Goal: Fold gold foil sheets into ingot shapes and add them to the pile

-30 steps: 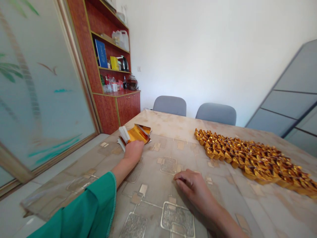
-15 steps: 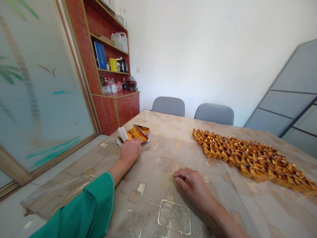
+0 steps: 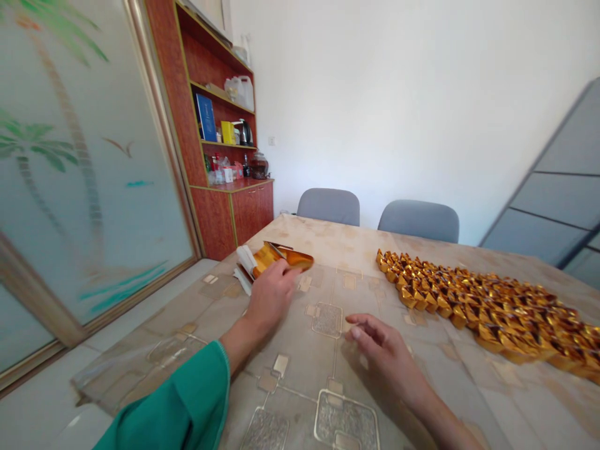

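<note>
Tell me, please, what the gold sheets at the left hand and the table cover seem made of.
Gold sheets: probably foil-faced paper, glossy; they shine like metal but look thin and bendable. Table cover: likely plastic, faintly shiny, judging by its sheen and pattern; coated cloth is possible.

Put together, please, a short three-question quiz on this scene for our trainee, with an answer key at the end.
1. Multiple choice: Which hand is touching the gold paper?
A) left
B) right
C) both

2. True or false: The folded gold pieces lie to the right of the gold paper, from the wearer's viewpoint.

3. Fill in the blank: Two grey ____ stand by the far side of the table.

Key:
1. A. The left hand has its fingers on the paper; the right hand is apart from it.
2. True.
3. chairs
</note>
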Demonstrator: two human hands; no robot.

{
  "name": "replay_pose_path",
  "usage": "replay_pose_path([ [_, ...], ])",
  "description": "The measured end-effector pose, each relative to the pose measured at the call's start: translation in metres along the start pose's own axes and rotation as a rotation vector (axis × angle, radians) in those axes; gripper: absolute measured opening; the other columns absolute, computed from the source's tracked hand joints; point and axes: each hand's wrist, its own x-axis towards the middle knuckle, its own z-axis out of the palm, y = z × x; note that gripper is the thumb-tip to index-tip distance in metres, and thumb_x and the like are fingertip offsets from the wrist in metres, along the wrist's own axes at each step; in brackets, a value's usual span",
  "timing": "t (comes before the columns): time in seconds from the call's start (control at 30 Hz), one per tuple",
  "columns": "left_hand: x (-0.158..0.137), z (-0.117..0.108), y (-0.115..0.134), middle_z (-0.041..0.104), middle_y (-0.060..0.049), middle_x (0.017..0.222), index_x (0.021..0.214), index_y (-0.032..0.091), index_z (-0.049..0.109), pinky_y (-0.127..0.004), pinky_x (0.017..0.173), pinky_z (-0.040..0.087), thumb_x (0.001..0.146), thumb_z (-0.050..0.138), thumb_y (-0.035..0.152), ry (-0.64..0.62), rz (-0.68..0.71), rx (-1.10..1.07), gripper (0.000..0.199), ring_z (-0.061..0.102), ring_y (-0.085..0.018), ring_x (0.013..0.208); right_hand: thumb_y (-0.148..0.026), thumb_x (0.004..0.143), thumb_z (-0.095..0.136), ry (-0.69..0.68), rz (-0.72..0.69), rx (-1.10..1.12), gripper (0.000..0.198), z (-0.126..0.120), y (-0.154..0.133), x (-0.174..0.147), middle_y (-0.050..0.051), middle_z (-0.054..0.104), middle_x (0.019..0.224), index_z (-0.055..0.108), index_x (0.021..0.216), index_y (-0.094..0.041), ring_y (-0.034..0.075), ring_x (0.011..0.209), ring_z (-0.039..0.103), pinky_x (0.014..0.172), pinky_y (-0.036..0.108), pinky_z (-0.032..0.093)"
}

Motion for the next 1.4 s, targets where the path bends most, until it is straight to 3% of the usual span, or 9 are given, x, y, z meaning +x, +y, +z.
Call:
replay_pose_path([
  [0.17, -0.03, 0.008, 0.054, 0.058, -0.008, 0.086, 0.109, 0.021, 0.067, -0.031, 0.068, 0.036, 0.1, 0.044, 0.028, 0.011, 0.586, -0.236, 0.026, 0.05, -0.021, 0.08, -0.065, 0.085, 0.056, 0.081, 0.226, 0.29, 0.071, -0.011, -0.002, 0.001, 0.014, 0.071, 0.109, 0.049, 0.138, -0.019, 0.026, 0.092, 0.068, 0.076, 0.039, 0.054],
  [0.33, -0.05, 0.018, 0.077, 0.058, -0.006, 0.084, 0.11, 0.019, 0.064, -0.031, 0.066, 0.038, 0.101, 0.042, 0.025, 0.004, 0.788, -0.243, 0.024, 0.049, -0.02, 0.077, -0.053, 0.066, 0.079, 0.079, 0.308, 0.342, 0.079, -0.017, 0.006, 0.006, 0.006, 0.074, 0.085, 0.052, 0.132, -0.018, 0.024, 0.067, 0.069, 0.063, 0.036, 0.054],
  [0.53, -0.042, 0.021, 0.061, 0.065, -0.005, 0.103, 0.107, 0.021, 0.068, -0.034, 0.079, 0.047, 0.093, 0.06, 0.037, -0.086, 0.584, -0.48, 0.023, 0.058, -0.02, 0.09, -0.045, 0.068, 0.078, 0.134, 0.078, 0.338, 0.03, -0.022, 0.002, 0.009, 0.004, 0.073, 0.071, 0.068, 0.082, -0.02, 0.024, 0.067, 0.069, 0.061, 0.032, 0.053],
  [0.7, -0.031, 0.029, 0.046, 0.069, -0.006, 0.1, 0.096, 0.017, 0.069, -0.034, 0.085, 0.05, 0.089, 0.064, 0.028, -0.076, 0.216, -0.77, 0.014, 0.063, -0.021, 0.095, -0.025, 0.083, 0.065, 0.235, -0.28, -0.062, 0.006, -0.025, -0.003, 0.002, 0.008, 0.077, 0.103, 0.062, 0.079, -0.022, 0.025, 0.089, 0.072, 0.072, 0.037, 0.058],
  [0.87, -0.027, 0.028, 0.05, 0.068, -0.008, 0.111, 0.108, 0.018, 0.064, -0.039, 0.092, 0.049, 0.077, 0.075, 0.031, -0.114, 0.016, -0.848, 0.036, 0.063, -0.025, 0.103, -0.007, 0.091, 0.052, 0.199, -0.872, -0.653, 0.02, -0.037, -0.01, -0.006, 0.006, 0.074, 0.117, 0.065, 0.088, -0.023, 0.023, 0.119, 0.063, 0.104, 0.045, 0.049],
  [1.0, -0.033, 0.027, 0.049, 0.068, -0.013, 0.108, 0.108, 0.015, 0.062, -0.05, 0.093, 0.048, 0.066, 0.077, 0.031, -0.15, -0.132, -0.565, 0.048, 0.062, -0.033, 0.104, -0.009, 0.093, 0.05, 0.039, -0.833, -0.742, 0.02, -0.045, 0.0, -0.019, 0.007, 0.072, 0.12, 0.064, 0.099, -0.023, 0.02, 0.119, 0.063, 0.102, 0.037, 0.052],
  [1.17, -0.043, 0.03, 0.041, 0.05, -0.012, 0.145, 0.135, 0.02, 0.049, -0.045, 0.109, 0.038, 0.073, 0.064, 0.012, -0.169, 0.342, -0.579, 0.064, 0.047, -0.027, 0.132, -0.013, 0.092, 0.053, -0.17, -0.553, -0.591, 0.014, -0.046, 0.028, -0.037, 0.005, 0.072, 0.119, 0.058, 0.096, -0.026, 0.02, 0.113, 0.066, 0.098, 0.035, 0.054],
  [1.3, -0.046, 0.03, 0.043, 0.069, -0.007, 0.117, 0.105, 0.018, 0.066, -0.033, 0.099, 0.045, 0.087, 0.053, 0.009, -0.231, 0.71, -0.583, 0.023, 0.061, -0.019, 0.111, -0.006, 0.089, 0.045, -0.299, -0.458, -0.477, 0.023, -0.044, 0.035, -0.041, 0.007, 0.07, 0.119, 0.055, 0.097, -0.025, 0.02, 0.112, 0.065, 0.097, 0.036, 0.053],
  [1.4, -0.049, 0.026, 0.044, 0.071, -0.004, 0.09, 0.09, 0.018, 0.067, -0.03, 0.081, 0.049, 0.097, 0.047, 0.016, -0.192, 0.795, -0.464, 0.021, 0.064, -0.017, 0.085, -0.001, 0.083, 0.045, -0.368, -0.446, -0.464, 0.033, -0.047, 0.028, -0.042, 0.008, 0.066, 0.123, 0.053, 0.103, -0.025, 0.02, 0.119, 0.059, 0.101, 0.038, 0.049],
])
